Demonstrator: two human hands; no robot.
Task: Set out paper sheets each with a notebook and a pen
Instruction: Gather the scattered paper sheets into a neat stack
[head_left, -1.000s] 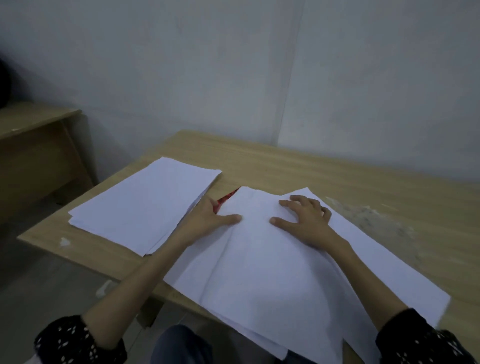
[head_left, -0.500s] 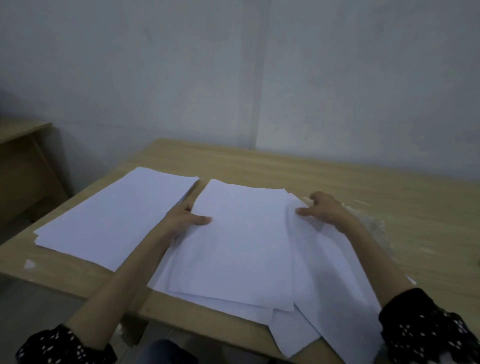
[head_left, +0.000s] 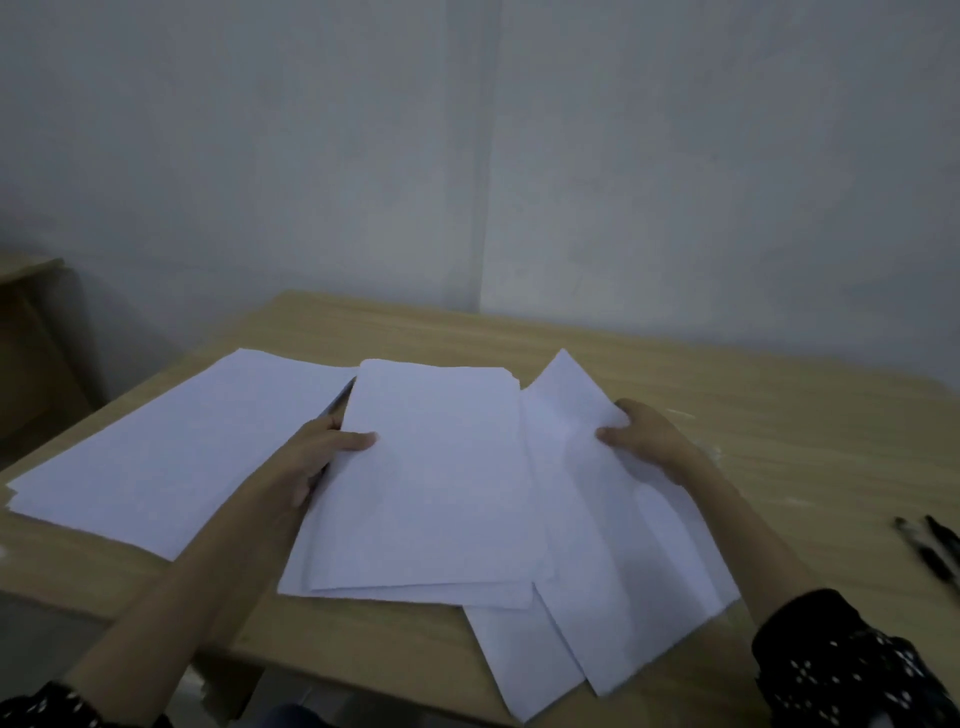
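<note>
I see the middle paper stack (head_left: 436, 483) at table centre, my left hand (head_left: 317, 457) pinching its 9 o'clock edge. My right hand (head_left: 644, 436) pinches the skewed sheets (head_left: 613, 545) overhanging the table (head_left: 779, 395) front edge. Two pens (head_left: 935, 551) lie at 3 o'clock; bare wood beyond. No writing readable.

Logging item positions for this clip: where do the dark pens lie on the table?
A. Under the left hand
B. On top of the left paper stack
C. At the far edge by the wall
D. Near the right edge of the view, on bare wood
D: the pens lie on the bare table, right of the fanned sheets that the right hand grips.
</note>
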